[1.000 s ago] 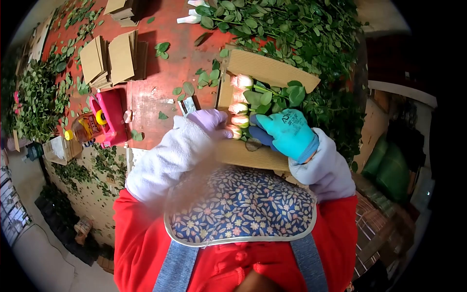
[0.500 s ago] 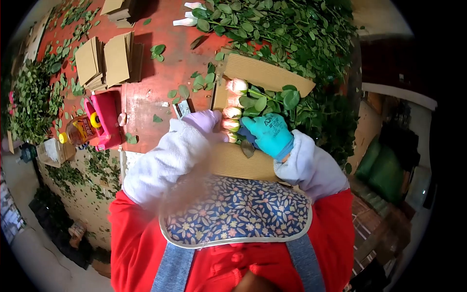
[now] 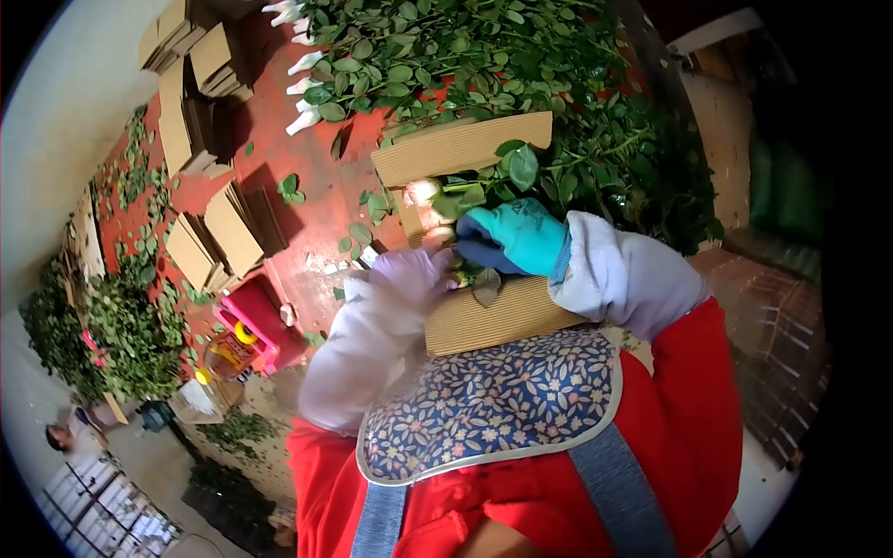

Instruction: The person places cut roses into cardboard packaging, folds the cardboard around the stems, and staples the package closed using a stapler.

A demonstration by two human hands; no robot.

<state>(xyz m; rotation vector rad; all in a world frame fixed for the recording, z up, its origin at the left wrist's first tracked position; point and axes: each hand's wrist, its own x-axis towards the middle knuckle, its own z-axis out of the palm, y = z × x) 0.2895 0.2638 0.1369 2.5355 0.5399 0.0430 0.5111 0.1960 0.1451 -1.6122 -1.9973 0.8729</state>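
Pale pink roses (image 3: 423, 192) lie in a column, blooms to the left and leafy stems to the right, on corrugated cardboard (image 3: 507, 314). In a lavender glove, my left hand (image 3: 414, 272) is closed around a bloom low in the column and covers most of it. My right hand (image 3: 512, 234), in a teal and dark blue glove, curls its fingers over the stems just behind the blooms. What lies under those fingers is partly hidden. A raised cardboard flap (image 3: 465, 149) stands beyond the roses, and a loose leaf (image 3: 486, 286) hangs below my right hand.
Leafy stems (image 3: 446, 56) with white-wrapped heads (image 3: 305, 119) fill the far side. Folded cardboard stacks (image 3: 233, 232) stand on the red table (image 3: 316, 186) at left, near a pink container (image 3: 253, 321) and a bottle with amber liquid (image 3: 228, 356). A person (image 3: 79, 437) is at far left.
The view has turned and shifted, showing more cardboard stacks at left. My left hand now covers the lower blooms, while my right hand stays by the stems, just behind the blooms.
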